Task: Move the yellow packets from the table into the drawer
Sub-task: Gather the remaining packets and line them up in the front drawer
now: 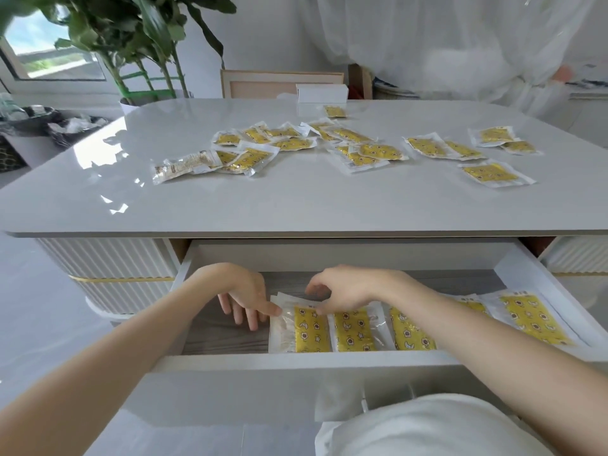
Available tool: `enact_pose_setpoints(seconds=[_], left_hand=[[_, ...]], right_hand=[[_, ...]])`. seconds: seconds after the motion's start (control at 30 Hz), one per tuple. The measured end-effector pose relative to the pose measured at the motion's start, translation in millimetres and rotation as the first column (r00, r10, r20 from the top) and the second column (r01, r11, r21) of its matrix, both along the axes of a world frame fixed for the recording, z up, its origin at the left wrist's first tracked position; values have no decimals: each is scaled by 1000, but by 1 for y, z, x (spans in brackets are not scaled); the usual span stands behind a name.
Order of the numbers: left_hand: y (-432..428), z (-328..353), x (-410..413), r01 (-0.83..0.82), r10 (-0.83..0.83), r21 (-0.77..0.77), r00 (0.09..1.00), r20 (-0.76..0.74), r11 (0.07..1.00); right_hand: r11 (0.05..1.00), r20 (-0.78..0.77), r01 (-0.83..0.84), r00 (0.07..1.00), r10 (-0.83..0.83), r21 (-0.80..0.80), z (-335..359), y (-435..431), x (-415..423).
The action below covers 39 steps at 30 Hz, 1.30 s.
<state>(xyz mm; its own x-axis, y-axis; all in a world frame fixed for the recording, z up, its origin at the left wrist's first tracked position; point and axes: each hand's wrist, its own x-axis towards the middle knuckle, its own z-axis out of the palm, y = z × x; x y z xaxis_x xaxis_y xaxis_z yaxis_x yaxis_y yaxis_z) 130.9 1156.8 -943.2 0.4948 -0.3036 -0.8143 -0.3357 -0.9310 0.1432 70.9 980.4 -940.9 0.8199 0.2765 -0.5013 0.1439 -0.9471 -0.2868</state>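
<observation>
The drawer [296, 361] under the white table [296, 205] stands pulled out, with several yellow packets lying in a row inside, from the middle to the right end [533, 320]. Both my hands are down in it at the leftmost packet [311, 334]. My left hand [245, 299] has its fingers straight, pointing down, one fingertip touching the packet's upper left edge. My right hand [342, 291] has curled fingers that pinch the packet's top edge. Several more yellow packets [355, 149] lie scattered across the far half of the tabletop.
A clear packet with pale contents [184, 166] lies at the left of the scatter. A white box [321, 93] sits at the table's far edge. A leafy plant [138, 44] and dark bins [39, 120] stand at the back left. A person in white [493, 60] stands at the back right.
</observation>
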Motion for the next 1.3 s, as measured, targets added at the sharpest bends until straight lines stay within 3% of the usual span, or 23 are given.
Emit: enact_pose_setpoints(seconds=[0.1, 0.23, 0.33, 0.57, 0.77, 0.93, 1.13, 1.3], left_hand=[[10, 19, -6, 54, -49, -35, 992, 113, 998], [21, 57, -21, 62, 10, -267, 966, 260, 962], [25, 88, -30, 33, 124, -439, 937, 325, 898], [22, 111, -3, 55, 368, -652, 789, 493, 756], [-4, 75, 49, 94, 436, -585, 575, 692, 805], [-37, 52, 72, 10, 476, -520, 385, 790, 854], [-57, 36, 111, -97, 563, -572, 370, 739, 814], [-72, 35, 131, -162, 526, -503, 354, 773, 849]], right_hand=[[998, -2, -55, 998, 55, 20, 24, 7, -9], [992, 119, -60, 992, 47, 113, 66, 10, -17], [976, 223, 1, 974, -51, 218, 87, 5, -14], [917, 414, 163, 854, -316, 364, 98, -24, 4], [847, 451, 333, 733, -509, 413, 80, -52, 41], [812, 471, 426, 665, -580, 399, 62, -81, 68], [839, 563, 442, 624, -542, 318, 46, -106, 98], [895, 580, 403, 689, -434, 191, 44, -115, 125]])
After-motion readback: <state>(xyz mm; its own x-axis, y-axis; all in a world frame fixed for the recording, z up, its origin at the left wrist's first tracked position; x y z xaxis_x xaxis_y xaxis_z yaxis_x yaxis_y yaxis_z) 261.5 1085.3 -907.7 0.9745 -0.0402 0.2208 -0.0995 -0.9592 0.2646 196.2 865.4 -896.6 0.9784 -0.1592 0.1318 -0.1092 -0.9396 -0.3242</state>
